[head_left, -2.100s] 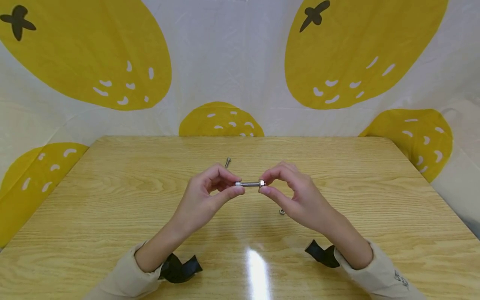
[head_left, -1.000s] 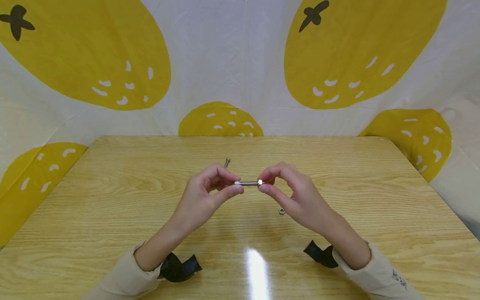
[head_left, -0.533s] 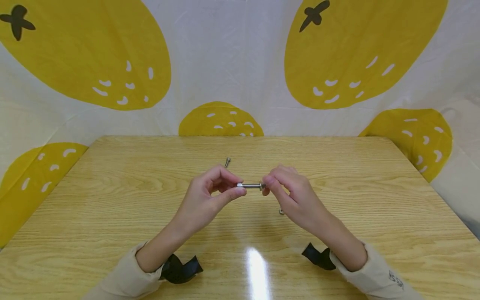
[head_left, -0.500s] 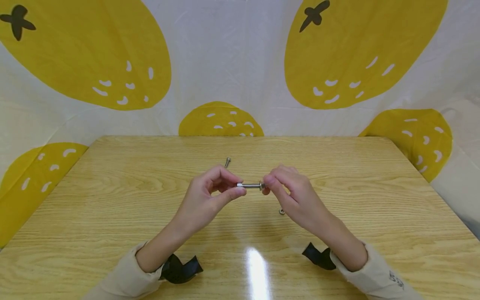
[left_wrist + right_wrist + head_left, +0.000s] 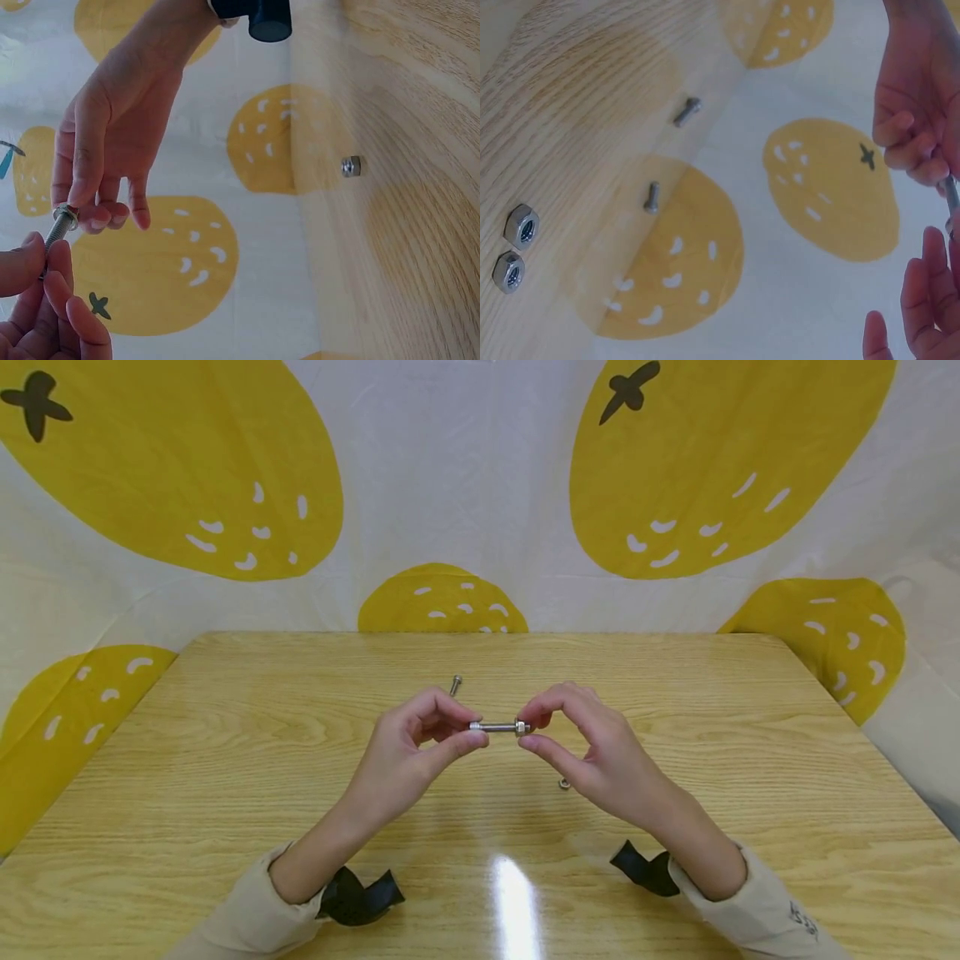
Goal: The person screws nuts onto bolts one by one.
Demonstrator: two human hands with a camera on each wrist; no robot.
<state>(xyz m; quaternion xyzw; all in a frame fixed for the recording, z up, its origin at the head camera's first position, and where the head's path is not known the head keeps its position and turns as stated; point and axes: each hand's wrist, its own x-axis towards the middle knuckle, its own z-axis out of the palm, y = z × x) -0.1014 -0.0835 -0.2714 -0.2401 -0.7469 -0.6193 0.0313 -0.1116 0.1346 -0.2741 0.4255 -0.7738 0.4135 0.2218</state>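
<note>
Above the table, my left hand (image 5: 405,756) pinches the head end of a silver bolt (image 5: 498,727) between thumb and index finger. The bolt lies level, its threaded shaft pointing right. Near its far end sits a hex nut (image 5: 522,727), with the bolt's tip just past it. My right hand (image 5: 603,752) holds this nut between thumb and index fingertip. In the left wrist view the right thumb rests by the nut (image 5: 66,217), and a wider rim shows at its base. Fingers hide most of the bolt head.
Another bolt (image 5: 456,684) lies on the wooden table (image 5: 300,693) behind my left hand. A loose nut (image 5: 564,783) shows beside my right hand. The right wrist view has two nuts (image 5: 522,226) and two bolts (image 5: 688,112) on the table. A patterned cloth (image 5: 450,485) hangs behind.
Half a second ago my right thumb was rolled up over the bolt's end; now it is back below the nut, index finger above. The left hand has kept its pinch, shifting only slightly.
</note>
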